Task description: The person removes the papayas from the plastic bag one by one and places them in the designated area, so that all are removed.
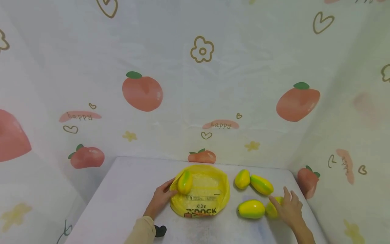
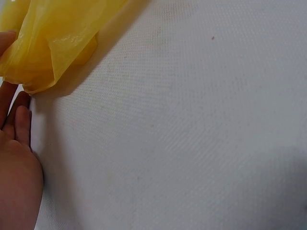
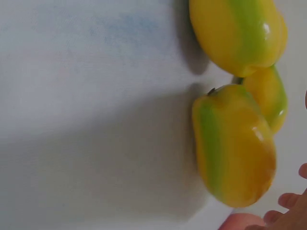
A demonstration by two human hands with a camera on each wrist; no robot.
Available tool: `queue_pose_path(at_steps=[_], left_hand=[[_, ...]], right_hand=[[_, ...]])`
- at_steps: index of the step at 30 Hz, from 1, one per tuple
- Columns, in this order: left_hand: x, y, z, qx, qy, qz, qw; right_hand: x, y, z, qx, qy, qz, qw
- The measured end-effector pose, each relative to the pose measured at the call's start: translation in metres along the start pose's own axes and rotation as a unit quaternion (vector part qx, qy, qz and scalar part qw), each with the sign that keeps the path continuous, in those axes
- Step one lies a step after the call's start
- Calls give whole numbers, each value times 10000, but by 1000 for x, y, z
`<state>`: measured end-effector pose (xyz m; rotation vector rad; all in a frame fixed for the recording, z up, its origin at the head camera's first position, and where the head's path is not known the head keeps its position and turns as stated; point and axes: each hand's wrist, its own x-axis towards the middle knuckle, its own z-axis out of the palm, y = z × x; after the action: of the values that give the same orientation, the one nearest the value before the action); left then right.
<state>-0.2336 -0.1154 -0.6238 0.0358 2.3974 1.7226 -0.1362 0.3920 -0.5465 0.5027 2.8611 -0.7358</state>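
My left hand [image 1: 159,199] pinches the left rim of a yellow plastic bag [image 1: 201,200], thumb on the near side and other fingers behind the film. The bag lies spread with its mouth open; dark print marks its front. A glossy yellow-and-green mango [image 1: 184,183] sits inside at the left. To the right, my right hand [image 1: 290,210] hovers with fingers spread by a mango [image 1: 273,207], partly covering it in the head view. In the right wrist view, a gap shows between the fingers and that mango [image 3: 235,148]. Another mango [image 1: 251,209] lies just left of it.
Two more mangoes, one rounder [image 1: 242,179] and one longer [image 1: 261,184], lie farther back, to the bag's right. A small black object [image 1: 160,231] shows beside the left sleeve. A fruit-printed curtain [image 1: 182,84] surrounds the white table [image 1: 128,176] at the back and sides.
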Motion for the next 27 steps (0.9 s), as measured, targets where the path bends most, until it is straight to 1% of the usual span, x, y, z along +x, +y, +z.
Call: queue_pose_path(at_steps=[1, 6, 10, 13, 16, 22, 24, 27], left_hand=[[0, 0, 0, -33, 10, -43, 10000], [-1, -1, 1, -64, 1, -42, 10000], [2, -4, 0, -81, 30, -29, 10000], [5, -7, 0, -59, 11, -24, 10000], [7, -9, 0, -77, -8, -30, 10000], [6, -8, 1, -52, 9, -41, 10000], [5, -7, 1, -27, 27, -73, 10000], [3, -4, 1, -6, 64, -84, 9999]], right_hand=[[0, -2, -1, -91, 21, -36, 10000], [-2, -13, -6, -433, 151, -242, 9987], [-4, -20, -9, -606, 325, -414, 9968], [-5, -21, -9, -687, 424, -515, 9954], [-5, -19, -7, -699, 431, -474, 9955], [-4, -10, -3, -782, 145, -76, 9968], [-5, -8, -1, -818, 154, -102, 9965], [-6, -6, 1, -889, 297, -308, 9951]])
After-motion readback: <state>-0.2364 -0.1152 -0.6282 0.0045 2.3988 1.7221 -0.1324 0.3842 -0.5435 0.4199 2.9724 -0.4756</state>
